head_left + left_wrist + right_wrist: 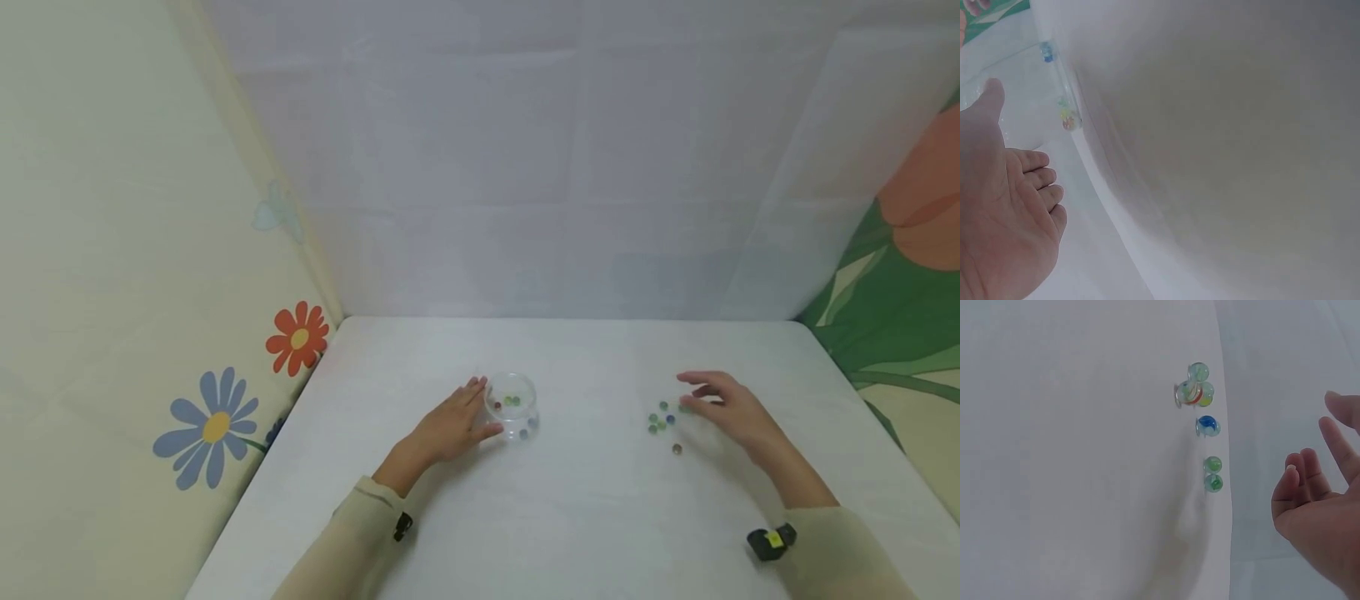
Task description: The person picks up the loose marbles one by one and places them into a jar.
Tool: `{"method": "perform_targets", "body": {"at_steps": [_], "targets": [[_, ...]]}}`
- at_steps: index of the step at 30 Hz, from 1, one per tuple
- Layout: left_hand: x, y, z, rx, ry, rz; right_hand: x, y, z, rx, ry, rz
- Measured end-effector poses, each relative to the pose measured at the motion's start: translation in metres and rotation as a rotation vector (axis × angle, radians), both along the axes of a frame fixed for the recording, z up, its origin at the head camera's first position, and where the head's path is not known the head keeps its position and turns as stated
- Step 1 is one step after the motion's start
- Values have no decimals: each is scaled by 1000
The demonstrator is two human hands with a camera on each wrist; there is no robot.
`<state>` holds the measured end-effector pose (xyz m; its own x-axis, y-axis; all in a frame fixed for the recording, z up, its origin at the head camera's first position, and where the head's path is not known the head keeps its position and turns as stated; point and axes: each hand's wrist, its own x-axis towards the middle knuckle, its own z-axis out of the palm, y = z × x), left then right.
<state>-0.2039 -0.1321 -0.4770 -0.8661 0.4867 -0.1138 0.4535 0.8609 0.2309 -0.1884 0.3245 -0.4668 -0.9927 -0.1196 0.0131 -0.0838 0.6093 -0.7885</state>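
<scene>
Glass bowl [512,406]: clear, upright on the white table [585,517], a little left of centre. A few marbles inside it [512,401], red and green ones visible in the head view; a blue one shows low at the bowl's right side, whether inside cannot be told.

Left hand [448,426]: at the bowl's left side, fingers straight and together, fingertips and thumb at the glass wall. Contact looks likely from the head view; no curl round the bowl. Left wrist view confirms a flat, relaxed palm [1007,219] with the bowl rim [1060,81] just beyond the thumb. Holds nothing.

Loose marbles [662,419]: small cluster on the table right of centre, well apart from the bowl. Right wrist view resolves them: a tight group with a red-striped one [1194,392], a blue marble [1208,426], two green marbles [1213,474] touching each other. One brownish marble [677,449] lies apart, nearer the person.

Right hand [726,406]: just beside the cluster, on its right. Fingers spread and loosely bent, thumb and forefinger apart, nothing between them. Right wrist view shows the fingers [1310,481] clear of the marbles.

Both sleeves beige; a small black device at each wrist.
</scene>
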Motion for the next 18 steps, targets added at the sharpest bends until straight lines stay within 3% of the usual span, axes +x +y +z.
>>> {"method": "perform_targets", "body": {"at_steps": [7, 18], "targets": [[0, -1, -2, 7, 5, -3, -3, 12, -4, 11, -50, -34], [-1, -1, -4, 13, 6, -5, -6, 30, -19, 22, -115, -9]]}}
